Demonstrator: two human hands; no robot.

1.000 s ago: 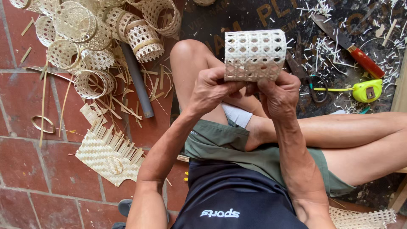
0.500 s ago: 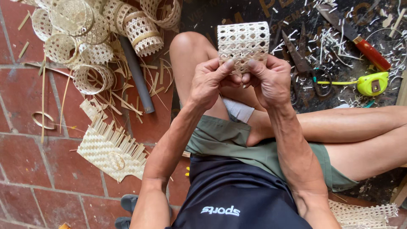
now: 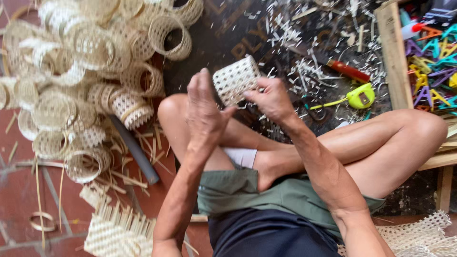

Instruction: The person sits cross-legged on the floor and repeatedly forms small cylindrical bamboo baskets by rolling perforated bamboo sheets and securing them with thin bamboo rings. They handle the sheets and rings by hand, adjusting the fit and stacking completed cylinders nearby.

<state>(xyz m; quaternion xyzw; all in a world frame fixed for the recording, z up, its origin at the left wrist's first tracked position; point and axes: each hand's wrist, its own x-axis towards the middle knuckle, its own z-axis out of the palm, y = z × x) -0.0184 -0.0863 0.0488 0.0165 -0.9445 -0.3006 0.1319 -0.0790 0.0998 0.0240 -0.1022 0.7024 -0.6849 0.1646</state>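
Note:
A small pale woven bamboo cylinder (image 3: 234, 79) with an open lattice is held up in front of me, over my crossed legs. My left hand (image 3: 203, 110) grips its near left side, the palm turned sideways and the fingers raised. On its right edge my right hand (image 3: 272, 100) pinches with thumb and fingers. The cylinder is tilted, one end pointing up and right. My bare knees spread to either side below it.
A heap of similar woven cylinders and rings (image 3: 90, 71) lies at the left on red brick floor. A grey tube (image 3: 135, 150) lies beside my knee. A red-handled knife (image 3: 340, 66), yellow tape measure (image 3: 360, 97), shavings, a wooden-edged box of coloured clips (image 3: 431, 57) and flat woven mats (image 3: 116, 233) surround me.
The view has swung so the pile and tools sit differently. The cylinder has turned from square-on to tilted, and my left hand has shifted from under it to its left side.

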